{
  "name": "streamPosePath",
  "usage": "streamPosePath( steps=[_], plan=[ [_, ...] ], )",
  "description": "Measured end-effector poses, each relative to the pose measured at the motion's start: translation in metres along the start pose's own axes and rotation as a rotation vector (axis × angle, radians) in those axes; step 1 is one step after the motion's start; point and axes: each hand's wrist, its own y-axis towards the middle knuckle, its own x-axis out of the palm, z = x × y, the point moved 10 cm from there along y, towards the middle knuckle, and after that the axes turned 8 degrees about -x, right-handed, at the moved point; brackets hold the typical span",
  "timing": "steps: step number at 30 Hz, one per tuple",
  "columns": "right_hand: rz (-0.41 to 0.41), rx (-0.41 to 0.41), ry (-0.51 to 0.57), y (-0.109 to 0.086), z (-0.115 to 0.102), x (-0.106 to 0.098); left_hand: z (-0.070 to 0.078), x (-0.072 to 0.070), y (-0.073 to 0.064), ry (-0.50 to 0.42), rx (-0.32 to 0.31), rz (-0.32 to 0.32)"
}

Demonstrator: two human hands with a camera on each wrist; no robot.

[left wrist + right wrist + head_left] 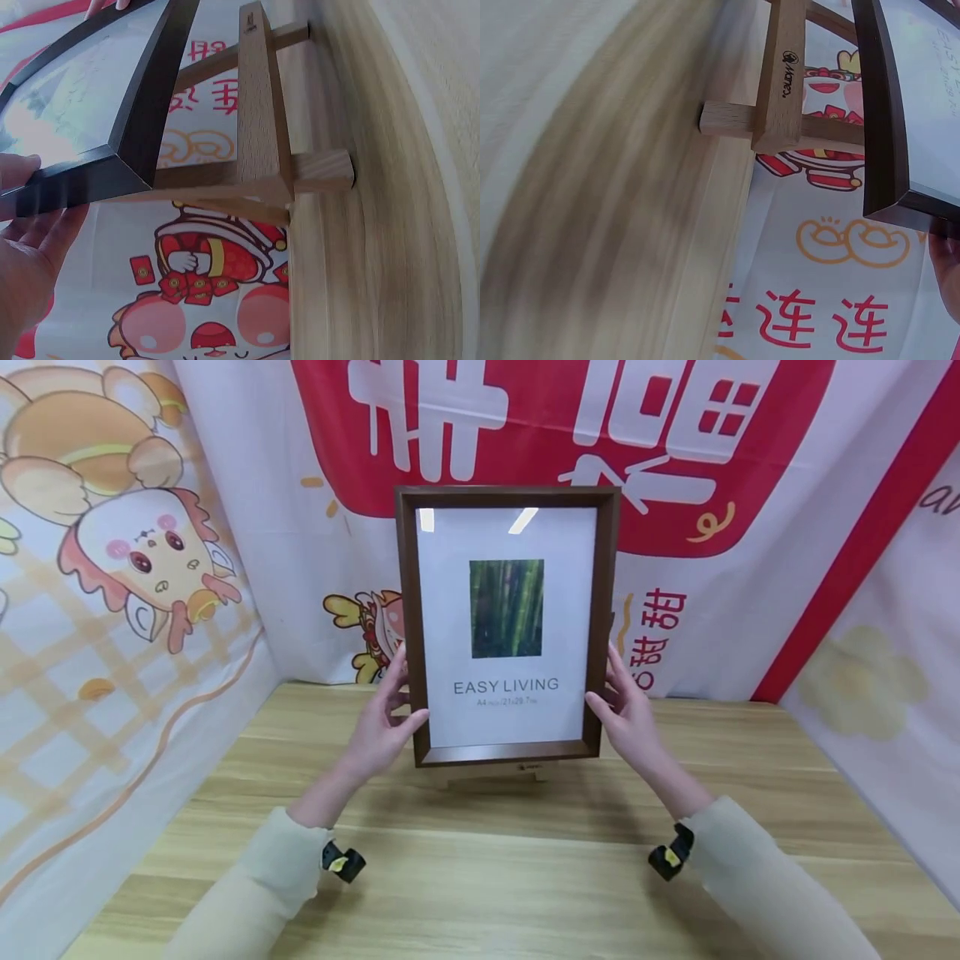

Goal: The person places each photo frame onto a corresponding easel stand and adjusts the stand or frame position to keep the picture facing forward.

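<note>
Two-handed grip clamped on a brown picture frame [508, 627] above a wooden easel [262, 105].
Left hand [384, 725] and right hand [628, 712] pinch its sides, just clear of the ledge [784, 97]; seating seems in hand, so next likely calls for level lowering.

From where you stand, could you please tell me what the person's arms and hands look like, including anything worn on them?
The left hand and right hand are ungloved. The left sleeve and right sleeve are plain, pale cream, reaching near the wrists. A small black left device and matching right device sit at the cuffs, each with a yellow patch.
</note>
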Motion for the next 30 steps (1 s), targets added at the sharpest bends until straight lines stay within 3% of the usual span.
streamPosePath(
  steps=[4, 11, 17, 30],
  plan=[
    [-0.005, -0.023, -0.015, 0.007, -0.001, 0.009, -0.006, -0.008, 0.004, 0.018, -0.017, 0.024],
    [-0.019, -0.030, 0.015, 0.010, -0.030, 0.025, -0.022, -0.013, 0.006, 0.028, -0.023, 0.053],
    [-0.011, -0.049, 0.002, 0.011, -0.022, 0.031, -0.031, -0.012, 0.005, 0.011, -0.004, 0.061],
    [-0.003, -0.067, 0.065, 0.011, -0.007, 0.039, -0.048, -0.008, 0.004, 0.014, -0.054, 0.055]
  ],
)
